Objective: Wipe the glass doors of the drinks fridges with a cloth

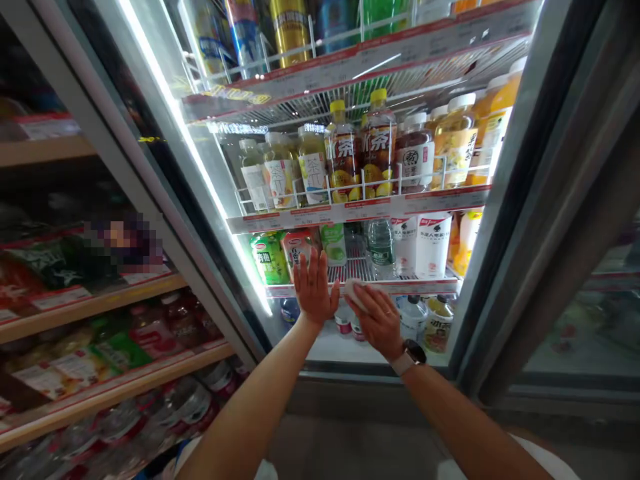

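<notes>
My left hand (pixel 315 290) is raised with its fingers spread and its palm toward the lit drinks fridge. It appears to rest flat on the glass front, before a red drink carton (pixel 296 245). Close by on the right, my right hand (pixel 377 319) presses a small white pad (pixel 357 293) under its fingers; whether this is a folded cloth or a sponge I cannot tell. A watch (pixel 414 352) is on the right wrist. Behind the hands runs the lower shelf edge (pixel 425 287), with a clear bottle (pixel 381 247) and white cartons (pixel 433 245) above it.
Tea bottles (pixel 379 150) and juice bottles (pixel 456 137) line the middle shelf, with cans (pixel 290 30) on top. A dark frame (pixel 540 167) borders the fridge on the right. Wooden shelves (pixel 115 380) with packaged goods stand on the left. Grey floor (pixel 355 440) lies below.
</notes>
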Tool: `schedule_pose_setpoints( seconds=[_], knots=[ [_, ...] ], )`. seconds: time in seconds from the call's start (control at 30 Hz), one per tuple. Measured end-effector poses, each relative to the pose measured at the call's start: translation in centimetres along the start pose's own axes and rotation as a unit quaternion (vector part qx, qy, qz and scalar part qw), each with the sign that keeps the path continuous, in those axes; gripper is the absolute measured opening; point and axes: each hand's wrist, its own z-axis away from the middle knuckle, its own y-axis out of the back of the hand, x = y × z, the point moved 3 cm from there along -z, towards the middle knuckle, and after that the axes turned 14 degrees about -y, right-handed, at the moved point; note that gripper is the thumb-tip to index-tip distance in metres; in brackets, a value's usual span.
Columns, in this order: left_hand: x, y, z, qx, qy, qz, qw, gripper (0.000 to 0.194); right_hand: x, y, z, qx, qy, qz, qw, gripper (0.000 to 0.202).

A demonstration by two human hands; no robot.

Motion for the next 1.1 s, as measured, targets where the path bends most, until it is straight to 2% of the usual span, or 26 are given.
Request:
schedule_pose_setpoints(
  seconds=[0.1, 0.23, 0.3, 0.43, 0.5, 0.57, 0.7, 0.8, 0.87, 0.93, 1.0, 1.1],
  knots=[
    [0.0, 0.1, -0.1, 0.003, -0.008, -0.013, 1.000, 0.063, -1.5, -1.1, 1.9, -0.035, 0.048, -0.009, 0.998, 0.037],
    [-0.1, 0.3, -0.4, 0.012, -0.015, -0.013, 1.000, 0.063, -0.4, -0.3, 1.4, -0.079, 0.068, 0.007, 0.995, 0.039],
    [-0.1, 0.3, -0.5, 0.013, -0.017, -0.009, 1.000, 0.064, 1.1, 1.0, -0.1, -0.053, 0.033, 0.025, 0.998, 0.044],
    [0.7, 0.2, 0.1, 0.002, -0.009, -0.004, 1.000, 0.064, 4.4, 3.8, -3.3, 0.070, -0.076, 0.045, 0.994, 0.055],
    [1.6, 0.2, 1.1, -0.009, -0.003, -0.007, 1.000, 0.065, 5.1, 4.2, -3.9, 0.091, -0.104, 0.038, 0.990, 0.058],
    [2.5, 0.2, 2.5, -0.022, -0.011, -0.015, 1.000, 0.066, 4.8, 3.7, -3.5, 0.085, -0.110, 0.031, 0.990, 0.057],
    [3.2, -0.3, 5.1, -0.037, -0.035, -0.036, 0.998, 0.065, 2.1, 1.3, 0.2, 0.025, -0.029, 0.000, 0.999, 0.047],
    [2.8, -0.7, 5.9, -0.032, -0.043, -0.044, 0.998, 0.064, 0.1, -0.2, 3.2, -0.030, 0.053, -0.038, 0.997, 0.035],
    [2.7, -0.9, 6.1, -0.031, -0.045, -0.044, 0.998, 0.063, -0.5, -0.4, 3.9, -0.054, 0.086, -0.049, 0.994, 0.030],
    [2.6, -0.9, 6.1, -0.030, -0.045, -0.044, 0.998, 0.061, -0.5, -0.1, 3.2, -0.066, 0.097, -0.035, 0.992, 0.031],
    [2.7, -0.9, 6.1, -0.029, -0.043, -0.047, 0.998, 0.061, 0.5, 0.8, 1.2, -0.051, 0.069, 0.001, 0.996, 0.038],
    [2.9, -0.8, 6.3, -0.030, -0.036, -0.052, 0.998, 0.061, 3.3, 2.9, -2.7, 0.054, -0.038, 0.055, 0.996, 0.050]
  ],
)
